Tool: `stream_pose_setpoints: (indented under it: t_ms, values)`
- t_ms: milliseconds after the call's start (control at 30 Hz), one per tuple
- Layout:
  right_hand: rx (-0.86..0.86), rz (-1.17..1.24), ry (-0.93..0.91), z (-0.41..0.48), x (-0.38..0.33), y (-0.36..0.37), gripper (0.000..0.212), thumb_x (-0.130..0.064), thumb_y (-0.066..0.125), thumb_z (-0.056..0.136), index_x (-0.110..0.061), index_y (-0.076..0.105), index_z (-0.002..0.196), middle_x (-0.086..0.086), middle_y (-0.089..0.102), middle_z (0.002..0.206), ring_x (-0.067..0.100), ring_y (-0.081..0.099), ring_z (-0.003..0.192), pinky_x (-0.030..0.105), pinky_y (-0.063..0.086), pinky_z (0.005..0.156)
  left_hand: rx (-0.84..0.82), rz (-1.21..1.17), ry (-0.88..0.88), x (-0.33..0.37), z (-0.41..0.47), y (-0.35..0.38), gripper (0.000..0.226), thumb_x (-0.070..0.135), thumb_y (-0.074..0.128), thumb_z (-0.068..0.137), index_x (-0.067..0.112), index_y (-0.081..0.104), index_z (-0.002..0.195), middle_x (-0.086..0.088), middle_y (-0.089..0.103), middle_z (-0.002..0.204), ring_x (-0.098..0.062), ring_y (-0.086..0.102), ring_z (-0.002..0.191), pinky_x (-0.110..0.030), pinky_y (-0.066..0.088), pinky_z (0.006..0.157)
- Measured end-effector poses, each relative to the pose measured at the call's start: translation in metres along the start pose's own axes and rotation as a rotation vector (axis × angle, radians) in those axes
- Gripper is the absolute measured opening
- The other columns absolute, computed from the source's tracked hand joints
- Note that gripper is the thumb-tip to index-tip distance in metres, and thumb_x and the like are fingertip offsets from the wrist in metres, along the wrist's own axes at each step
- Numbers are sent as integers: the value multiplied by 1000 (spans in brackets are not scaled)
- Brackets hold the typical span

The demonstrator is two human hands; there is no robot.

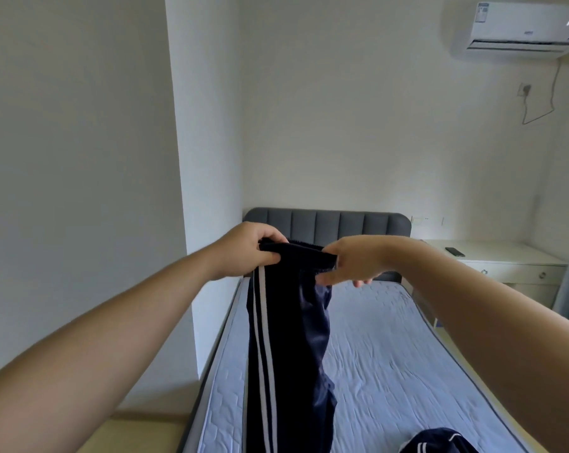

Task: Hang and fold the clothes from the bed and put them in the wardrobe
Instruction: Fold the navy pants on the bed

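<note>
The left hand (253,248) grips one end of the trousers' (286,354) waistband with its fingers curled round it, and the right hand (355,261) pinches the other end. The trousers hang above the bed (391,354), along one long edge. A second dark garment (440,443) lies on the bed's near end.

A pair of dark navy track trousers (286,338) with two white side stripes is held up by the waistband, legs hanging straight over the light-blue quilted bed (391,354), where a crumpled navy white-striped garment (440,443) is left lying.
</note>
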State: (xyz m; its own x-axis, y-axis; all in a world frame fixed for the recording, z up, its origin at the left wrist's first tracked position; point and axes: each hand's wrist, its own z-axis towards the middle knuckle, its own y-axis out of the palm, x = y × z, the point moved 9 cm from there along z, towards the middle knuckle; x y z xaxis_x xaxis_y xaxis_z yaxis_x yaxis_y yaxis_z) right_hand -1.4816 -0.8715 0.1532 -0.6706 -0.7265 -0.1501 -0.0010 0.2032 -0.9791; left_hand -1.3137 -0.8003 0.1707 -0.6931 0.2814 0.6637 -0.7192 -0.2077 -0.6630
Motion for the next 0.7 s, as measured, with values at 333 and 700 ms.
stream_pose_setpoints:
  t_ms: [333,700]
  values:
    - [384,-119,-14,9,-25,-41,45,-57,65,88,-22,58,61,-6,57,54,11,52,50,27,40,49,23,123,12,-18,12,-15,22,16,66,95,37,62,97,21,65,88,3,58,71,-10,43,64]
    - [501,-186,4,31,-29,-38,40,-48,64,78,-17,49,58,-4,50,57,21,45,51,26,32,48,4,328,-28,-50,18,0,17,28,58,101,38,45,95,8,60,89,-12,56,74,-22,39,63]
